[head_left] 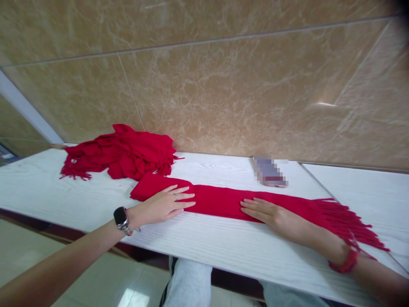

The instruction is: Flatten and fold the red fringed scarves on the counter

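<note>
A red scarf (217,200), folded into a long flat strip, lies across the white tabletop with its fringe spread toward the right. My left hand (169,202) rests flat on the strip near its folded left end, fingers stretched out. Farther right, my right hand (268,213) also lies flat on the scarf, with its fingertips pointing left. Nothing is gripped by either hand. Behind the strip's left end sits a crumpled heap of red fringed cloth (128,153), close to the wall.
A phone (270,170), partly blurred, lies behind the scarf near the tan tiled wall (223,94). The white table (204,238) has its front edge just before my legs (190,283). A seam crosses the tabletop on the right.
</note>
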The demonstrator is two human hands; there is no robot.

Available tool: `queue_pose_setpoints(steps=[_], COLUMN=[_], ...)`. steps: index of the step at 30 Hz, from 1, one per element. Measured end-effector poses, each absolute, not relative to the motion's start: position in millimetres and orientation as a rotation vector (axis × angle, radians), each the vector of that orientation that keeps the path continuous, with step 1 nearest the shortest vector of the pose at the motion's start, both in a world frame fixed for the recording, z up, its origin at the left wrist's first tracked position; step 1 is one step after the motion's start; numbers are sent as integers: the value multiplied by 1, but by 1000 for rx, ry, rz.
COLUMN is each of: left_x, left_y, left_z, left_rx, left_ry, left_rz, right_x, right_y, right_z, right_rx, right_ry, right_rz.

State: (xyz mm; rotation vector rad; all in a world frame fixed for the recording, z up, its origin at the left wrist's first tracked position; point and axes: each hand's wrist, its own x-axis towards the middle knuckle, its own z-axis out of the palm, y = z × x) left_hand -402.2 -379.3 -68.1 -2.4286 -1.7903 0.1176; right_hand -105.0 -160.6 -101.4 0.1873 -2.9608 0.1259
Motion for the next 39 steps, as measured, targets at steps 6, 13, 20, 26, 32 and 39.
queue_pose_setpoints(steps=[6,13,20,26,32,39], left_x=[-397,-366,-360,-363,-363,-362], left_y=[-375,-351,-342,-348,-351,-347], left_z=[-66,-67,-59,-58,-79,-78], left_rx=[-2389,-2261,-2282,-2294,-2249,-2219], left_ry=[-1797,-1734,-1800,-1828,-1811,-1824], left_rz=[80,213,418,411,360,359], right_x=[-95,-94,-92,-84,-87,-86], right_y=[-156,-161,-159,-154,-154,-154], right_z=[-111,-109,-108,-99,-103,-99], right_rx=[154,119,33,151,202,158], right_ry=[-2915,-2838,-2882,-2885,-2969,-2975], right_rz=[93,35,39,23,-43,-38])
